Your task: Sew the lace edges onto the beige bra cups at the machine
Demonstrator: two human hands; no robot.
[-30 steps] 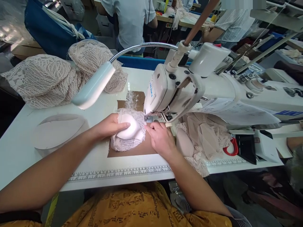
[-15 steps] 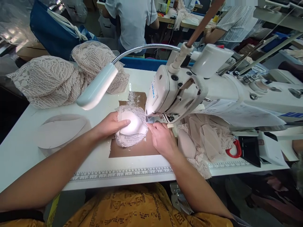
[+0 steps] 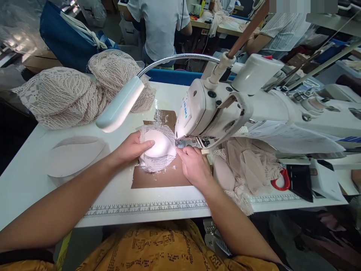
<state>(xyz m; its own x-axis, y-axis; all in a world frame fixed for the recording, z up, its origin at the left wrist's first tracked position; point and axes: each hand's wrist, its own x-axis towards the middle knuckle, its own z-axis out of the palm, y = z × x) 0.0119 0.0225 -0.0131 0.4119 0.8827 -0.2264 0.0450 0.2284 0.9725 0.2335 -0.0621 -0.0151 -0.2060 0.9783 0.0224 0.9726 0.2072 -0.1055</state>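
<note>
A pale padded cup edged with lace [image 3: 159,148] lies on a brown patch of the white table [image 3: 25,180], its right edge under the needle of a white sewing machine [image 3: 222,109]. My left hand [image 3: 130,148] curls over the cup's left side and holds it. My right hand [image 3: 194,165] presses the cup's lace edge down just in front of the needle, fingers bent together.
A gooseneck lamp [image 3: 120,105] hangs over the work. Stacks of lace cups [image 3: 64,94] sit at the back left. Flat foam pieces [image 3: 75,156] lie at the left. Sewn cups and lace [image 3: 239,165] pile right of the needle beside red-handled snips [image 3: 280,180]. Other people [image 3: 160,22] work behind.
The cup has turned and fed a little further back under the needle, with both hands following it. The view has shifted slightly.
</note>
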